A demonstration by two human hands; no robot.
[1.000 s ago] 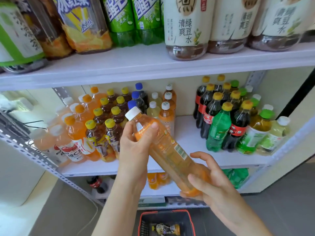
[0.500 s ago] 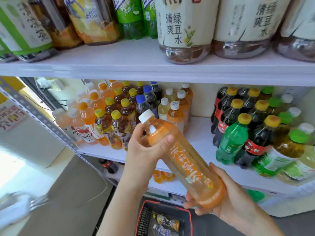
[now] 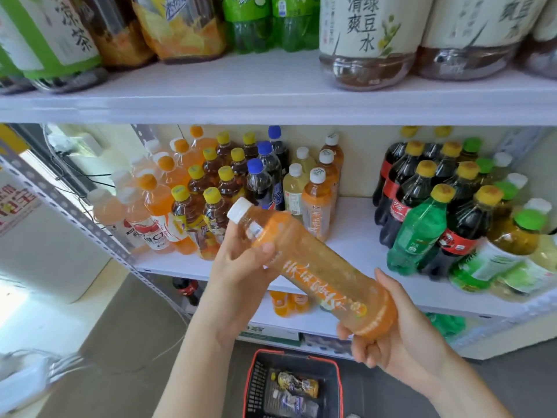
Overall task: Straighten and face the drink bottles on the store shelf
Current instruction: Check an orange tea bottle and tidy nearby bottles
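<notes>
- Two hands hold one orange bottle (image 3: 313,267) tilted in front of the middle shelf (image 3: 355,239), white cap up-left
- left hand (image 3: 241,267) wraps the shoulder just below the cap
- right hand (image 3: 401,336) cups the base from underneath, fingers curled round it

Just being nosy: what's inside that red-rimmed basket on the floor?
The basket holds a yellow-labelled bottle lying down and a darker bottle beside it. Its lower part runs out of the picture, unseen.

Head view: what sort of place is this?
Probably a small shop's drinks aisle: white shelves packed with rows of bottled drinks, like the cola bottles, and a shopping basket on the floor.
</notes>
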